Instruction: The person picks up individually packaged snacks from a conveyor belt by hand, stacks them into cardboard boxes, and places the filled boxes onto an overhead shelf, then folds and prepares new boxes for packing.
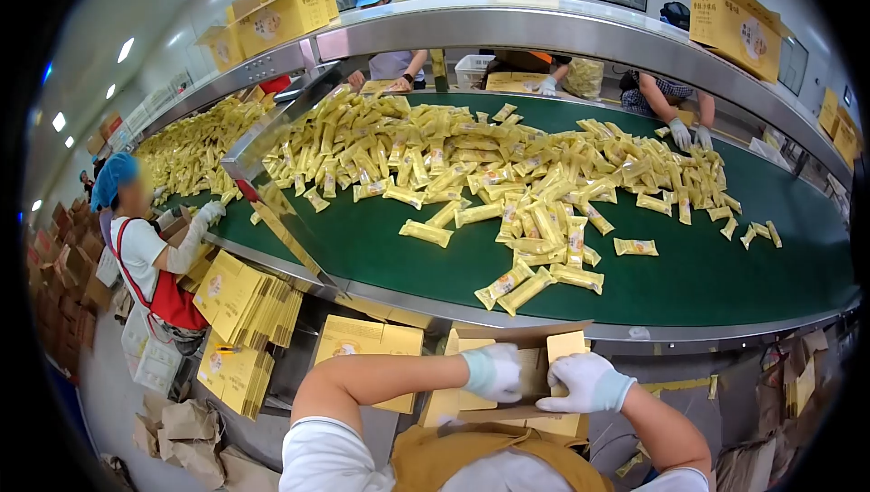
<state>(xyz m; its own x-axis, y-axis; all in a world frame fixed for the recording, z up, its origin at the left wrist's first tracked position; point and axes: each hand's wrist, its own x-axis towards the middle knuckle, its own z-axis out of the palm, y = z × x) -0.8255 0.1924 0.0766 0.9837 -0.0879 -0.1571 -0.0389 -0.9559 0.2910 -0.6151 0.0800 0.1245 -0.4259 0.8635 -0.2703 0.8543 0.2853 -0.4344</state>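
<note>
Below the belt's near edge, an open yellow cardboard box [532,365] stands in front of my body, its flaps raised. My left hand [495,372], in a white glove with a pale blue cuff, is curled at the box's left edge; its fingertips are partly hidden and slightly blurred. On the right side, my gloved right hand [584,381] is closed around a flap, with its fingers bent toward the opening. Just beyond the box, yellow wrapped snack packets [535,288] lie in a loose heap. The box's bottom is hard to make out.
A green conveyor belt [399,265] carries the large packet pile. Flattened yellow cartons [245,297] are stacked at left, beside a co-worker [149,252] in a red apron. Another worker's gloved hands [689,135] touch packets across the belt. A metal shelf [507,16] runs overhead, holding boxes.
</note>
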